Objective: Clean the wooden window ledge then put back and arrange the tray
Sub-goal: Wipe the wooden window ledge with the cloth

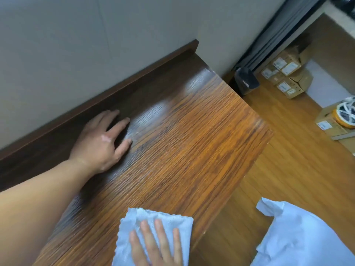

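The wooden window ledge (188, 143) runs from lower left to upper right, with a dark raised strip along the wall. My left hand (101, 139) rests flat on the ledge near that strip, fingers spread. A folded white cloth (169, 221) lies on the ledge's near part. My right hand (155, 244) presses on the cloth with straight fingers. No tray is in view.
The ledge ends at a corner on the right, with wooden floor (288, 169) below. A dark bin (246, 80) stands by the wall. Cardboard boxes (286, 73) are stacked beyond it, and another box holds a spool (343, 116). White fabric (299, 237) fills the lower right.
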{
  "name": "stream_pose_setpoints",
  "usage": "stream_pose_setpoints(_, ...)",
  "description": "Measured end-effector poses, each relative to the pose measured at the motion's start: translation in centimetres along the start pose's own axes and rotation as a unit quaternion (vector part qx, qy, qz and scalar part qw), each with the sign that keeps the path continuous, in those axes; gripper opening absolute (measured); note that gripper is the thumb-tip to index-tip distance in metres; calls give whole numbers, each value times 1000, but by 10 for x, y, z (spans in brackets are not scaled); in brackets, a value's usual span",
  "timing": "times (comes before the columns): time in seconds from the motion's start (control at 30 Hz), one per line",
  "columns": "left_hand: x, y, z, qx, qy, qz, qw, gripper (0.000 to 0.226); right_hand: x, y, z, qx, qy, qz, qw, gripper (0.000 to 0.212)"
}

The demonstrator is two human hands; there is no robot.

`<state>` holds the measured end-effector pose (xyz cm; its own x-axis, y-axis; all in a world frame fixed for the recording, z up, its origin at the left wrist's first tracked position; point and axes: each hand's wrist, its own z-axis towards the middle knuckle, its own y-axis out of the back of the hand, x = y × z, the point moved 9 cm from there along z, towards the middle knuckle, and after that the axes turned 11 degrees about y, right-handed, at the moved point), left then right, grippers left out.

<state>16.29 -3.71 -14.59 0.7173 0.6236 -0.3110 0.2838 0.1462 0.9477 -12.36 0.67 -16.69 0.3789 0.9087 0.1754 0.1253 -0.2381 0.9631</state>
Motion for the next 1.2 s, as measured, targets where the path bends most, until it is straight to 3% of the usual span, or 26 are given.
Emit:
stream_pose_setpoints(0.07, 6, 3, -16, 4, -6, -5, 1000, 60, 0, 25, 8, -110, 112, -38, 987, 48)
stream_pose_setpoints(0.13, 18, 9, -35, 10, -1, -11, 1000, 56, -33, 36, 33, -112, 144, -13, 983, 62)
stream_pose_setpoints(0.37, 61, 24, -101, 9, 87, -38, 995, 52, -186, 97, 221, -128, -82, -15, 988, 71)
stream_pose_setpoints(0.53, 55, 31, -105, -2, 101, -63, 993, 53, -227, 119, 281, -135, -218, 19, 966, 67)
stream_pose_setpoints(0.8, -59, 38, 11, 12, -19, -74, 997, 56, -257, 135, 310, -120, -181, 79, 973, 73)
stream_pose_setpoints(0.93, -128, 37, 93, 41, -35, -107, 993, 59, -258, 169, 277, -189, -105, 81, 973, 84)
stream_pose_setpoints(1.2, -217, -30, 199, 154, -128, 42, 979, 65, -278, 120, 239, -57, -94, 32, 993, 96)
